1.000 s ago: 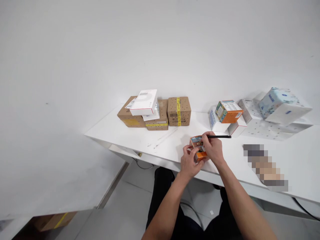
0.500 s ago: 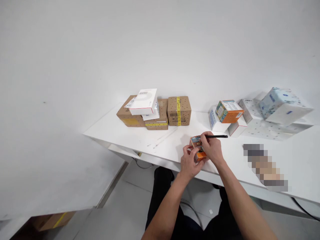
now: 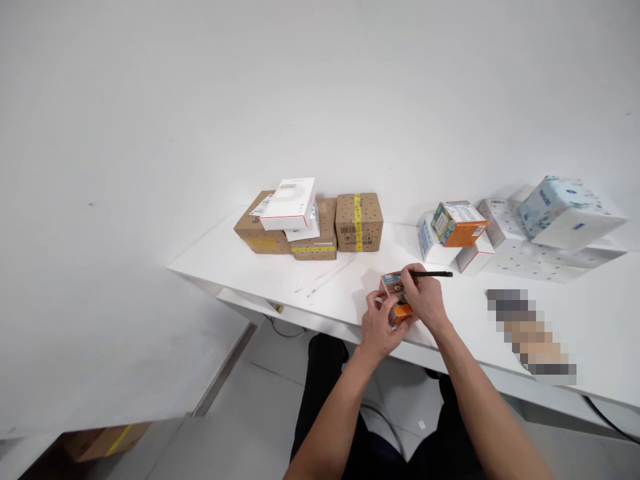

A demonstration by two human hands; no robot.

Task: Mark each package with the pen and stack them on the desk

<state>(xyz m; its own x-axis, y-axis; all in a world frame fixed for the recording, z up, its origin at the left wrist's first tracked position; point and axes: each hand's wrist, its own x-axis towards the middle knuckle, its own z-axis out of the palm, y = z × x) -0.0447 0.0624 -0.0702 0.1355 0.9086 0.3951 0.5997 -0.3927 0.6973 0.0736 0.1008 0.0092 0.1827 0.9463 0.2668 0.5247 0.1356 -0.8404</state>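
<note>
A small orange printed box (image 3: pixel 401 312) lies on the white table near its front edge, partly covered by my fingers. My left hand (image 3: pixel 379 325) is closed around its near-left side, fingertips pressing on the box. In my right hand (image 3: pixel 424 295) a slim black stick-like tool (image 3: pixel 436 274) is pinched, roughly level across the far end of the box. Its left tip sits by the box's top edge, partly behind my fingers, so its exact kind is unclear. Whether the tip touches the box cannot be told.
Brown cartons (image 3: pixel 359 223) with yellow tape stand at the back left, a white power bank box (image 3: pixel 289 202) on top. Back right holds another orange box (image 3: pixel 467 233) on white boxes and a blue-white pack (image 3: pixel 565 210). A pixelated object (image 3: pixel 533 333) lies right on the table (image 3: pixel 340 293).
The black tool has shifted very slightly left with my right hand. My left hand and the orange box look unchanged.
</note>
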